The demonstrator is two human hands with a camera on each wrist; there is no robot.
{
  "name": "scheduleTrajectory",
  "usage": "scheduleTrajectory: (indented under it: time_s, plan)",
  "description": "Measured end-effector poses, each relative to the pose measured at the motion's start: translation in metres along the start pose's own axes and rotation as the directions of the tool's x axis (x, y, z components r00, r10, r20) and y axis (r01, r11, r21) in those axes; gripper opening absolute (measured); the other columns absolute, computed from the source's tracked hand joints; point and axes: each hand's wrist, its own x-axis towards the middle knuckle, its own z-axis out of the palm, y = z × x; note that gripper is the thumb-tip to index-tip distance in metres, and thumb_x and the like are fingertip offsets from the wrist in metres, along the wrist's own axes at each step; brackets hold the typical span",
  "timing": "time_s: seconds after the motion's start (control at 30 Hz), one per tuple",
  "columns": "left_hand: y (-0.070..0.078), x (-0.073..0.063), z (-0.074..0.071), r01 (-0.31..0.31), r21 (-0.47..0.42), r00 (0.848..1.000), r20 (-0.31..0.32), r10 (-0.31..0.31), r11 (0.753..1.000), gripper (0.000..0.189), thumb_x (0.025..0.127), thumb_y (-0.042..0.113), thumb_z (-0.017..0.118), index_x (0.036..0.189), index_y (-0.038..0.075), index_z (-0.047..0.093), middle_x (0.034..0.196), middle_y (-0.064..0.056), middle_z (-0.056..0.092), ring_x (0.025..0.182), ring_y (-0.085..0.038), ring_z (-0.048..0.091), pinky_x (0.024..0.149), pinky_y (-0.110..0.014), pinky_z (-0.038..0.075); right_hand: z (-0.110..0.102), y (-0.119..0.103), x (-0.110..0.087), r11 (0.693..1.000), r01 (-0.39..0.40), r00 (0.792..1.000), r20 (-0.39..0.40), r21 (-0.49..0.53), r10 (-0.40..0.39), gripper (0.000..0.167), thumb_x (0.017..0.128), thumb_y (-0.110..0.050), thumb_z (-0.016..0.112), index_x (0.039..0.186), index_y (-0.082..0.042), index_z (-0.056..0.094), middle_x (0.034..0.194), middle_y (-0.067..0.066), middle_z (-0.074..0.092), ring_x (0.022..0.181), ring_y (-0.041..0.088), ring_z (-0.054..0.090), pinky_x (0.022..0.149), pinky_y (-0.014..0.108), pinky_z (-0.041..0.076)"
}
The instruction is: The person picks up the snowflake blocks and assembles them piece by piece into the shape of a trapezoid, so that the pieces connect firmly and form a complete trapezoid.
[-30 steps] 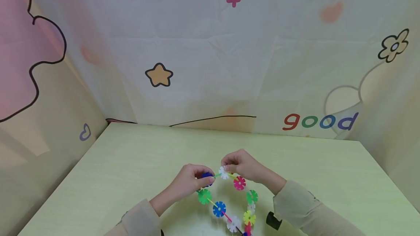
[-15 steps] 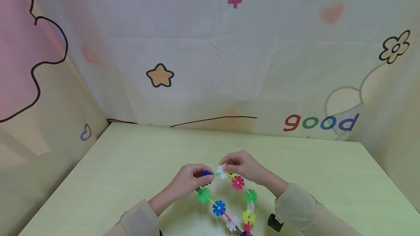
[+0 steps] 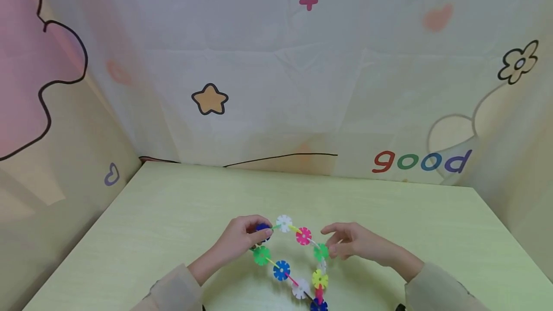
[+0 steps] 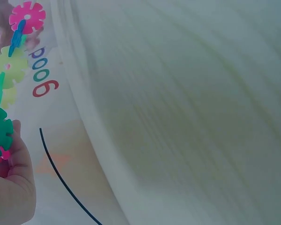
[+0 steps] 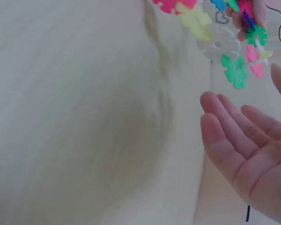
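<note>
A ring of linked snowflake discs, notched plastic pieces in several colours, hangs over the table in the head view. My left hand pinches a dark blue disc at the ring's upper left. A white disc forms the top, followed by a pink disc. To the right, my right hand is beside a green disc; its fingers are loosely extended and hold nothing. The right wrist view shows that hand apart from the discs. The ring's lowest part reaches the head view's bottom edge.
The pale table extends around both hands. Behind it hangs a printed cloth backdrop with a star and the word "good". Cloth walls stand at left and right. A small black piece shows by the right sleeve.
My right hand has let go of the white disc at the top and moved right and down beside the green disc. My left hand and the ring have shifted slightly left.
</note>
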Motion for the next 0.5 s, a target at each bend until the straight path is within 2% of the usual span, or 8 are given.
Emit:
scheduleTrajectory:
  time_s: [0.1,0.2,0.5]
  plan:
    - [-0.0012,-0.0006,-0.0006,-0.011,-0.007,1.0,-0.015,0.01,1.0,0.029,0.083,0.028,0.06,0.101,0.006,0.061,0.082,-0.006,0.062,0.068,-0.014,0.055,0.058,-0.024,0.05,0.0034,0.0068,-0.0062,0.999,-0.023,0.997,0.069,0.045,0.019,0.051,0.086,-0.023,0.057,0.126,0.004,0.041,0.098,0.011,0.063,0.087,0.021,0.06,0.076,0.038,0.049]
    - [-0.0027,-0.0011,-0.0008,-0.021,-0.009,0.999,-0.028,0.021,1.0,0.029,0.084,0.028,0.059,0.104,0.007,0.06,0.085,-0.01,0.062,0.07,-0.016,0.057,0.058,-0.023,0.05,0.0073,0.0088,-0.0075,0.997,-0.022,0.996,0.087,0.068,0.016,0.051,0.086,-0.023,0.057,0.124,0.006,0.042,0.097,0.012,0.065,0.085,0.018,0.06,0.075,0.036,0.049]
    - [-0.0047,0.0012,0.0007,-0.014,0.046,0.995,-0.095,0.018,0.999,0.025,0.087,0.028,0.055,0.106,0.012,0.061,0.09,-0.007,0.062,0.077,-0.017,0.055,0.062,-0.023,0.049,0.0076,0.0022,0.0023,0.999,0.024,1.0,-0.012,0.031,-0.024,0.057,0.086,-0.023,0.056,0.128,0.01,0.036,0.1,0.014,0.064,0.088,0.02,0.062,0.079,0.039,0.05]
